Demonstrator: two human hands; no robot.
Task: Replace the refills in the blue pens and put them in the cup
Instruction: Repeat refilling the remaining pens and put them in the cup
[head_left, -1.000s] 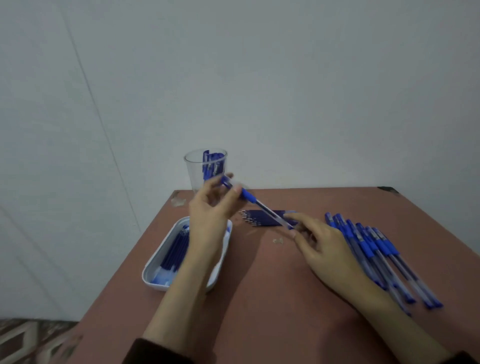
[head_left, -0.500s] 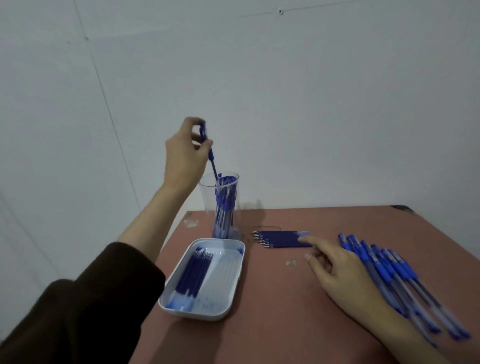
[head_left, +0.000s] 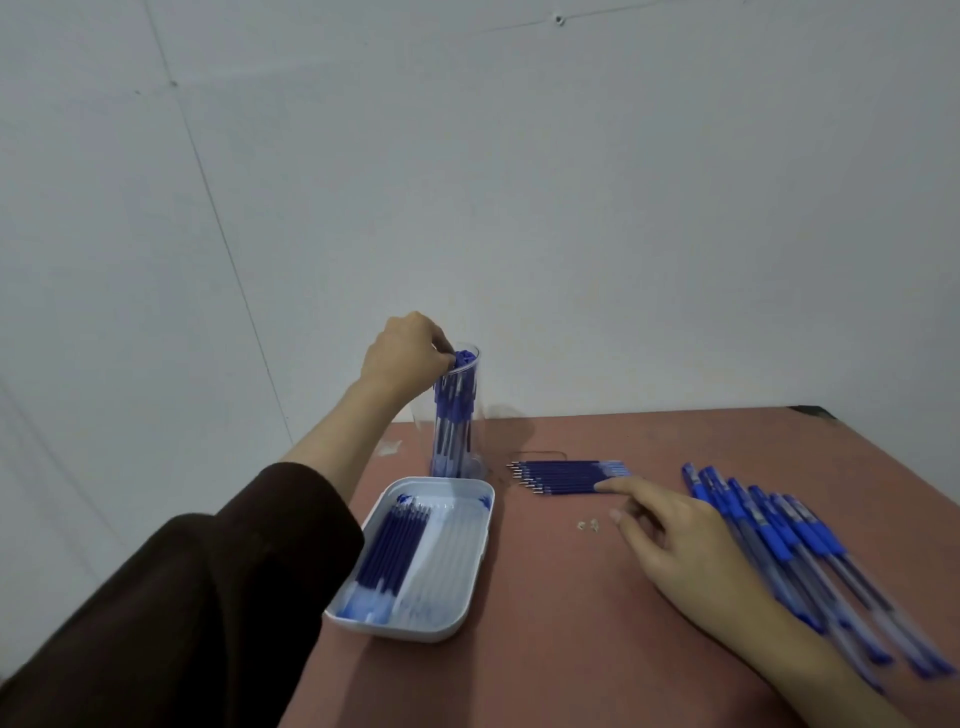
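A clear plastic cup (head_left: 477, 410) stands at the table's far edge, packed with several blue pens (head_left: 452, 421). My left hand (head_left: 405, 349) is at the cup's rim, its fingers curled around the cap end of one blue pen that stands in the cup. My right hand (head_left: 675, 538) lies flat on the table with fingers stretched out, the index fingertip touching a neat row of blue refills (head_left: 558, 475). A fan of several blue pens (head_left: 795, 545) lies just right of that hand.
A white tray (head_left: 470, 582) in front of the cup holds several blue refills (head_left: 389, 556) along its left side. Two small pale bits (head_left: 587, 525) lie between tray and right hand. The brown table (head_left: 571, 660) ends at the white wall behind.
My left hand carried the pen from mid-table up over the cup and has lowered it in, down to the rim. My right hand let go of the pen and rests by the refills.
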